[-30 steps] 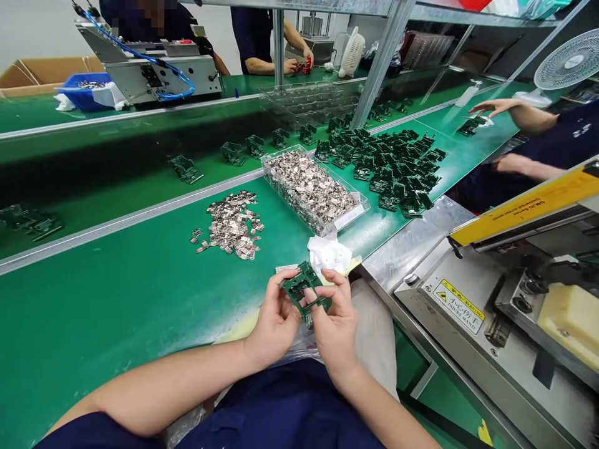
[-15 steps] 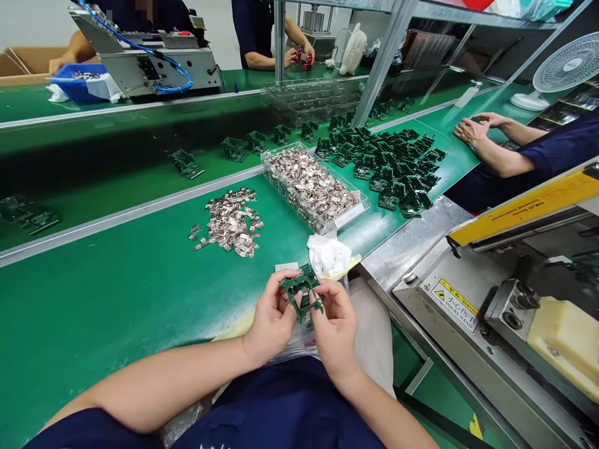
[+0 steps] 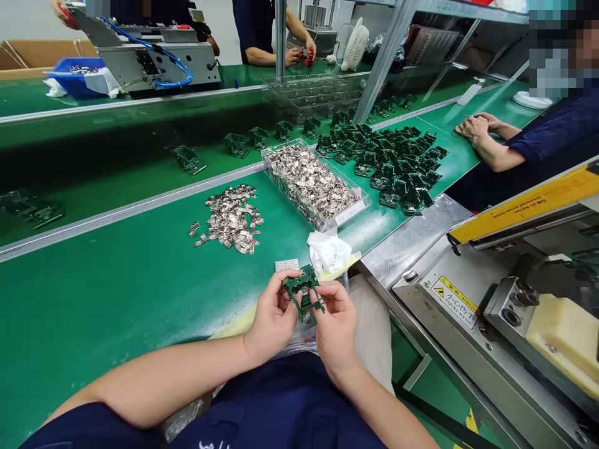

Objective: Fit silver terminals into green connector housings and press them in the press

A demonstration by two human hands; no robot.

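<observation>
Between my two hands is a green plastic frame (image 3: pixel 306 280) with cut-outs and thin prongs, held above my lap at the bench edge. My left hand (image 3: pixel 274 315) is closed on its left side, the thumb reaching into the opening. On the right side, my right hand (image 3: pixel 336 318) pinches the frame between thumb and fingers. Whether a small metal piece sits under the thumbs is too small to tell. Beyond the hands lie a loose pile of small metal clips (image 3: pixel 233 218) and a clear plastic tray (image 3: pixel 337 219) heaped with similar clips.
A heap of green frames (image 3: pixel 393 163) lies behind the tray, with several more along the conveyor (image 3: pixel 140 181). Crumpled white tissue (image 3: pixel 329 251) is near my hands. A metal machine (image 3: pixel 496 299) stands at right. A co-worker's hands (image 3: pixel 475 128) rest on the bench; others work opposite.
My hands keep hold of the green frame, which is tilted slightly differently. Across the conveyor, a co-worker's hand has moved from the blue bin up to the machine's top.
</observation>
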